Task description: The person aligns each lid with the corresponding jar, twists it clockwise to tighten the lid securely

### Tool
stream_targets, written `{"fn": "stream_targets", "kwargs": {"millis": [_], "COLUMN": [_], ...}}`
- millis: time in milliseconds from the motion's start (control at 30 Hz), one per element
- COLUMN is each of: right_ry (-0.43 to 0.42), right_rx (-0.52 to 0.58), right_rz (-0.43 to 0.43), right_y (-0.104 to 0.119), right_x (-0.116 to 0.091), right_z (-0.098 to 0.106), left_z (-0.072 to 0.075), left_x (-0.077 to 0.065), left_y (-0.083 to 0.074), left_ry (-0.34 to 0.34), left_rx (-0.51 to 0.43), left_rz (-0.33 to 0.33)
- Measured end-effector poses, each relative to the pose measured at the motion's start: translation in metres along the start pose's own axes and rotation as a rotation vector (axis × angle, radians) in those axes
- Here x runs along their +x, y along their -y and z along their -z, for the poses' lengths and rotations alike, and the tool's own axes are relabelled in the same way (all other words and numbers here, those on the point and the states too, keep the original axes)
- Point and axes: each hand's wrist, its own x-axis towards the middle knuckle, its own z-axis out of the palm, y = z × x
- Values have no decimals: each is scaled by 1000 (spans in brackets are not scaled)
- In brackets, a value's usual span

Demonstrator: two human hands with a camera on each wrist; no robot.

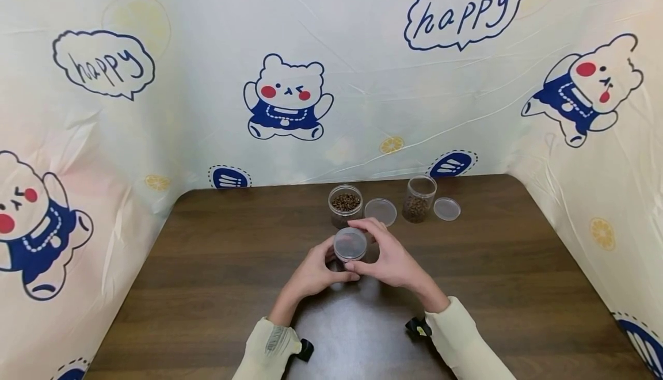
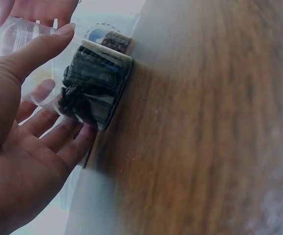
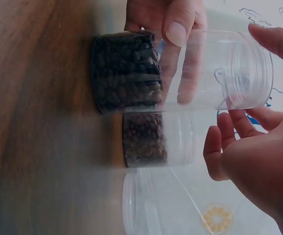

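A tall clear jar (image 3: 126,73) stands on the table with dark beans filling roughly its lower half. My left hand (image 1: 313,270) wraps round the jar's body, thumb on the near side and fingers behind. On top sits a translucent lid (image 1: 350,244). My right hand (image 1: 393,256) grips the lid's rim between its thumb at the front and fingers at the far side. In the right wrist view the right thumb and fingers lie at the jar's top end.
Behind stands an uncovered jar (image 1: 346,219) of brown beans, with a loose lid (image 1: 380,212) flat beside it. Farther right is another uncovered jar (image 1: 416,208) with beans, next to a smaller lid (image 1: 447,209). A printed cloth (image 1: 362,98) hangs behind the wooden table (image 1: 217,265).
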Motion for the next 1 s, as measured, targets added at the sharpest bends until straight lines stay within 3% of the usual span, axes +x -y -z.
{"fn": "stream_targets", "kwargs": {"millis": [300, 600, 767, 1000], "right_ry": [-68, -250, -210, -42], "right_rx": [5, -38, -69, 25], "right_rz": [7, -150, -153, -90], "right_y": [-1, 11, 15, 9], "right_x": [1, -1, -2, -1], "right_z": [-6, -25, -20, -4], "left_z": [0, -1, -1, -1], "left_x": [0, 0, 0, 0], "left_y": [1, -1, -1, -1], "left_ry": [0, 7, 11, 12], "left_rx": [-1, -19, -29, -28], "left_rz": [-8, 17, 9, 2]}}
